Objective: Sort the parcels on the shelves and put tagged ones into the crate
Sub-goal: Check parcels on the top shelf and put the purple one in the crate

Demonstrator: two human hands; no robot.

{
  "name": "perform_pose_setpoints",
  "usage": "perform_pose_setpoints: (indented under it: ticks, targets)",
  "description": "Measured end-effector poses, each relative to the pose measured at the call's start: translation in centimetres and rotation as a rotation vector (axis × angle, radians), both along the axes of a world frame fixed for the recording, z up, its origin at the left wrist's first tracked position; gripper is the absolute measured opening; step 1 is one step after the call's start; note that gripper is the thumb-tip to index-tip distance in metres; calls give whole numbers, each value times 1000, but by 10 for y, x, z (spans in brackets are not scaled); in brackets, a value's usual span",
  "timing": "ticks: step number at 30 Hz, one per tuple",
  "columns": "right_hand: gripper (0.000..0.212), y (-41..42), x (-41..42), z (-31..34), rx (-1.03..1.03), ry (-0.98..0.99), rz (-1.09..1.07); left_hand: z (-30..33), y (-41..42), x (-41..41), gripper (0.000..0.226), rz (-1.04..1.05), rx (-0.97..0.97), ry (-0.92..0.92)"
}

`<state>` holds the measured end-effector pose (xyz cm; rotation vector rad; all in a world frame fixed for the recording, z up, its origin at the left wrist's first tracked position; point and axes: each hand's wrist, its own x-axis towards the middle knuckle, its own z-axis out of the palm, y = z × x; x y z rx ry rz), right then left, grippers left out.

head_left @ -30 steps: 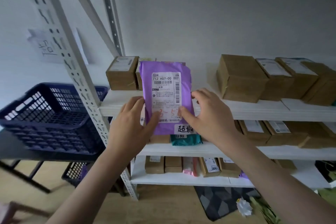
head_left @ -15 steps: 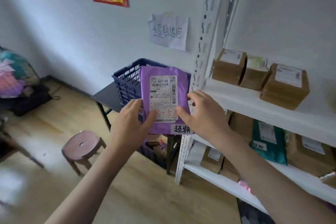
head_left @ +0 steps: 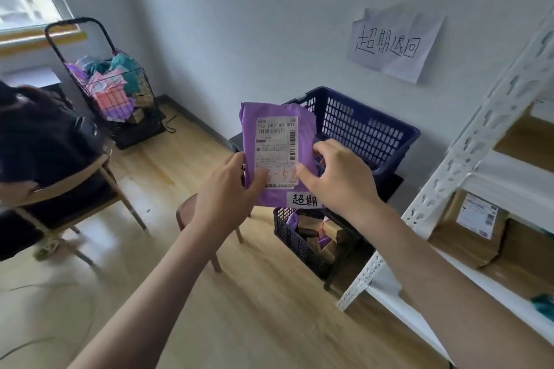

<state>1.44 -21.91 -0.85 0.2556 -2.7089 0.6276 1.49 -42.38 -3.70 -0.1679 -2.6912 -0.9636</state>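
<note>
pale wall (head_left: 209, 24), wooden floor (head_left: 239, 308), window (head_left: 27, 6), chair (head_left: 75, 189)

Parcel (head_left: 277, 159) before crate (head_left: 365, 129), shelves (head_left: 491, 168) right

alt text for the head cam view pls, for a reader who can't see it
Both hands, left hand and right hand, hold a purple parcel upright, its shipping label and handwritten tag facing the camera. Behind it a dark blue crate sits on a black table, white shelving at right.

Purple parcel (head_left: 277, 156) upright (white tag at bottom), before navy crate (head_left: 364, 129).
</note>
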Motion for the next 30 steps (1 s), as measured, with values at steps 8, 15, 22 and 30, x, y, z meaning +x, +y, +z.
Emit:
perform_pose_setpoints:
  ticks: [8, 15, 22, 30]
  targets:
    - [35, 9, -106, -14, 13, -5, -46, -8, 10, -112, 33, -54, -13, 41]
    - [33, 38, -225, -17, -12, -40, -129, -4, 44, -246, 32, -115, -12, -4]
    - [35, 70, -322, -18, -43, -75, -213, -2, 77, -363, 35, -186, -31, -29]
    - [31, 102, -394, -45, -73, -117, -344, -37, 114, -465, 35, -362, -66, -100]
